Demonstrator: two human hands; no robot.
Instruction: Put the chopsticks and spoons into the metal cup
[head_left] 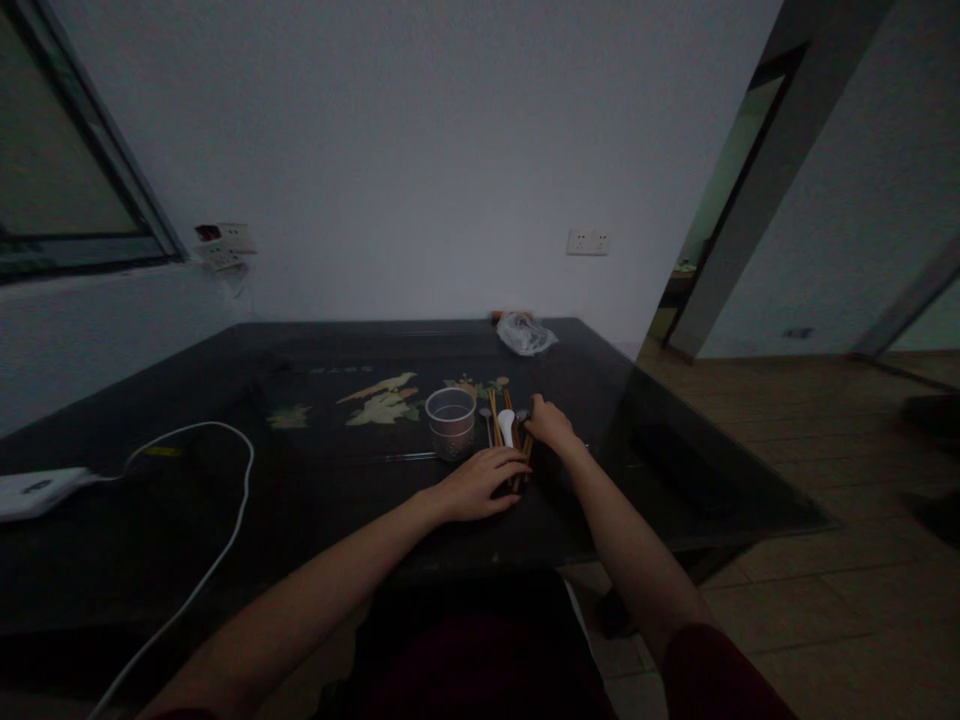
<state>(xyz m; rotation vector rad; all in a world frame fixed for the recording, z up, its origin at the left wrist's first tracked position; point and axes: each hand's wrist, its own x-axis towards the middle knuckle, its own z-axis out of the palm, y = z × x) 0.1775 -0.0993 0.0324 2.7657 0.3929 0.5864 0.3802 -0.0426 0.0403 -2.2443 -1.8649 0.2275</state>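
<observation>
Pale, bare wall (pixel 405 180) rises behind a dark, glossy table (pixel 352 520), with a window (pixel 67 150) at the left and a wall socket (pixel 589 242) above the table's far edge. Near the front of the table, a loose bundle of chopsticks (pixel 496 425) lies between the two hands, with a white spoon (pixel 507 428) among them and a metal spoon (pixel 486 415) just to their left. Lower ends of some chopsticks sit at the fingertips of the left hand (pixel 484 484), which comes in from the near side. Its digits stand apart around those ends; whether they press on the sticks, I cannot tell. On the other side, the right hand (pixel 553 425) has its fingers bent at the right edge of the bundle, close to the upper part of the chopsticks. Dim light hides whether its fingertips are closed on anything. Just left of the bundle stands an upright cup (pixel 451 440) with small holes around its lower wall. Farther back lies a crumpled plastic bag (pixel 526 335). At the left, a white cable (pixel 246 480) curves from a white device (pixel 41 493).
</observation>
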